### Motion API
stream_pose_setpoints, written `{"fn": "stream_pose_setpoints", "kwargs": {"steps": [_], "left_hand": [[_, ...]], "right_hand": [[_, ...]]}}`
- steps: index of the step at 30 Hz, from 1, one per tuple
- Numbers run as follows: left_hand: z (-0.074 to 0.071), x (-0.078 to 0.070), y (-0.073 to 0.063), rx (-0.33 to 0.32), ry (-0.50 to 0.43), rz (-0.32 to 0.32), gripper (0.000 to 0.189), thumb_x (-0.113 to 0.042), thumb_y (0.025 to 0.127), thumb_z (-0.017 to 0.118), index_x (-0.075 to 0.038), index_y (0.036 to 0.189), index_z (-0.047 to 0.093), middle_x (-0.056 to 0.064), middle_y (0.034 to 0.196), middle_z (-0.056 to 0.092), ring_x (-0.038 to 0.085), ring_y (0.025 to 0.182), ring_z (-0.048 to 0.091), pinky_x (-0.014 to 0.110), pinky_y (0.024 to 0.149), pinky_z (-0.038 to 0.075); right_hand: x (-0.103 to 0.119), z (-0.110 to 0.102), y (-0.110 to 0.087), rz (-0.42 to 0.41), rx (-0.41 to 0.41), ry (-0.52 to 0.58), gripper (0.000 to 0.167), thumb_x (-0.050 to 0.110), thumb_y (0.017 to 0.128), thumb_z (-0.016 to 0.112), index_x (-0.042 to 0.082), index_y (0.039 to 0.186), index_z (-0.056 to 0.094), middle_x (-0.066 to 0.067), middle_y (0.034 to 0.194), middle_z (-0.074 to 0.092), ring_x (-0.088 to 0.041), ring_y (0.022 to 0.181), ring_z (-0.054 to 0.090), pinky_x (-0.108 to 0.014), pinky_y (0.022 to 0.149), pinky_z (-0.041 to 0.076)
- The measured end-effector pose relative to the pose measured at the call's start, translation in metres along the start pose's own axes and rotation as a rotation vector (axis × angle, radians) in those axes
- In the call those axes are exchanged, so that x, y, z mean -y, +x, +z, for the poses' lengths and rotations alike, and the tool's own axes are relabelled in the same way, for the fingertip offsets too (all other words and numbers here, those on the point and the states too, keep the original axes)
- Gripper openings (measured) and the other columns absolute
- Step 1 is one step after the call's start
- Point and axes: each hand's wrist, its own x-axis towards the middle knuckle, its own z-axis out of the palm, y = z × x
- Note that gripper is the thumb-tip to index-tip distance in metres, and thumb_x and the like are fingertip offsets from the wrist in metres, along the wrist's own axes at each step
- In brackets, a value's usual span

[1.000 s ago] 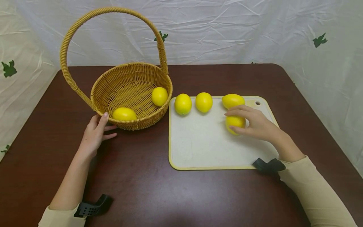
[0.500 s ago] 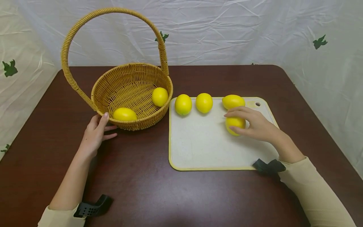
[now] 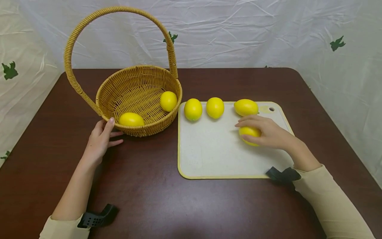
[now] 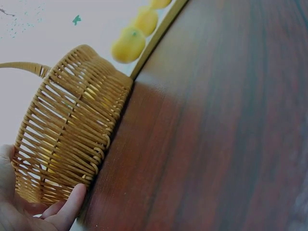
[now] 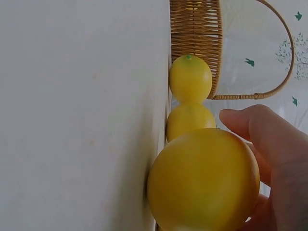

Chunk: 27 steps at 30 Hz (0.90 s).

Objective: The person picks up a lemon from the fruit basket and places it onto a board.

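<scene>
In the head view my left hand (image 3: 99, 141) holds the near left rim of a wicker basket (image 3: 149, 131), its thumb over the rim and other fingers against the wall outside. Inside lie two lemons, one at the near wall (image 3: 131, 119) and another at the right (image 3: 168, 101). My right hand (image 3: 270, 132) curls over a lemon (image 3: 250, 135) on a white cutting board (image 3: 215, 149). That same lemon (image 5: 202, 180) fills the lower part of the right wrist view, between thumb and fingers; part of the grip is hidden.
Along the board's far edge sit three more lemons: a left one (image 3: 193, 109), a middle one (image 3: 215, 108) and one lying sideways (image 3: 246, 107) just beyond my right hand. The basket's tall handle (image 3: 119, 9) arches upward. White cloth (image 3: 221, 33) hangs behind the dark table (image 3: 149, 199).
Under my right hand the lemon has turned and shifted slightly right and toward me; its long axis now lies more sideways. My left hand and the basket stay in place.
</scene>
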Motion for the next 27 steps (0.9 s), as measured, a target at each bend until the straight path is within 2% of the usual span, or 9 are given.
{"fn": "stream_pose_setpoints", "kwargs": {"steps": [5,12,19,23,27], "left_hand": [[0.0001,-0.0003,-0.0001,0.003,-0.005,0.0,0.073,-0.045,0.097,0.035,0.003,0.144,0.005,0.026,0.14,0.021,0.03,0.108,0.049,0.024,0.072,0.054],[0.0003,-0.0008,-0.0004,0.003,-0.01,0.001,0.074,-0.045,0.096,0.035,0.004,0.143,0.005,0.027,0.14,0.02,0.023,0.103,0.051,0.024,0.071,0.054],[0.0003,-0.0013,-0.0007,0.009,-0.017,0.0,0.074,-0.045,0.097,0.035,0.003,0.143,0.003,0.027,0.142,0.017,0.037,0.113,0.045,0.024,0.072,0.054],[0.0004,-0.0006,-0.0008,0.01,-0.02,0.003,0.074,-0.045,0.096,0.035,0.003,0.143,0.004,0.027,0.141,0.018,0.035,0.111,0.046,0.024,0.072,0.054],[0.0007,-0.0004,-0.0008,0.008,-0.009,0.011,0.074,-0.045,0.096,0.035,0.003,0.143,0.005,0.027,0.14,0.019,0.029,0.108,0.049,0.024,0.072,0.054]], "right_hand": [[-0.0009,-0.0006,0.0003,-0.003,-0.017,-0.018,0.035,0.013,0.077,0.072,0.012,0.111,0.065,-0.004,0.115,0.059,-0.02,0.109,0.051,-0.024,0.092,0.038],[0.0,-0.0026,0.0,0.025,-0.042,-0.009,0.034,0.014,0.077,0.072,0.013,0.11,0.065,-0.003,0.113,0.06,-0.019,0.107,0.052,-0.03,0.089,0.04],[0.001,-0.0026,0.0005,0.034,-0.03,0.001,0.033,0.014,0.078,0.072,0.012,0.111,0.065,-0.004,0.113,0.06,-0.02,0.108,0.051,-0.038,0.09,0.041],[0.0012,-0.0026,0.0004,0.027,-0.036,-0.001,0.034,0.014,0.078,0.072,0.012,0.111,0.065,-0.004,0.113,0.06,-0.02,0.108,0.051,-0.035,0.09,0.04],[0.0006,-0.0028,0.0004,0.015,-0.046,0.0,0.037,0.014,0.078,0.073,0.011,0.113,0.063,-0.003,0.113,0.06,-0.019,0.109,0.051,-0.026,0.092,0.038]]}}
